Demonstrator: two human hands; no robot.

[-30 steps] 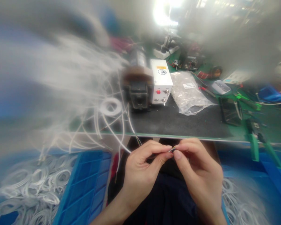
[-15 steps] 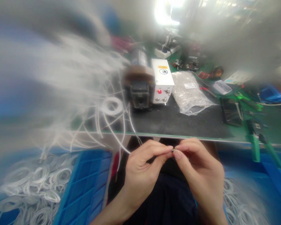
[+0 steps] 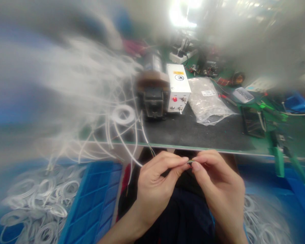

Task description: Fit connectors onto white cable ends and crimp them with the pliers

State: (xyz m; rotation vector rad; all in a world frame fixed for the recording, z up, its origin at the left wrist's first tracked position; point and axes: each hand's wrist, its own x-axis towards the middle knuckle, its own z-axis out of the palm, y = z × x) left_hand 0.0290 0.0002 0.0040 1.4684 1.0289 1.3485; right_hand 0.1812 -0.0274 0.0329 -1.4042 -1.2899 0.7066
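Note:
My left hand (image 3: 157, 184) pinches a white cable (image 3: 127, 149) near its end, thumb against forefinger. Thin coloured wires (image 3: 190, 161), one greenish, bridge the small gap between my two sets of fingertips. My right hand (image 3: 218, 189) pinches the far ends of these wires, which its fingers hide. Both hands are held just in front of the bench edge, above my dark clothing. The cable runs back from my left hand to a white coil (image 3: 123, 114) on the bench, among many loose white cables.
A dark machine (image 3: 154, 98) stands beside a white control box (image 3: 178, 88) with a red light. Right of it lie a clear plastic bag (image 3: 209, 101) and green-handled pliers (image 3: 279, 156). Blue crates with coiled cables (image 3: 45, 203) flank me on both sides.
The fingertips of my two hands have drawn slightly apart, so more of the thin wires shows between them. The whole view has shifted a little; the bench things stay in place.

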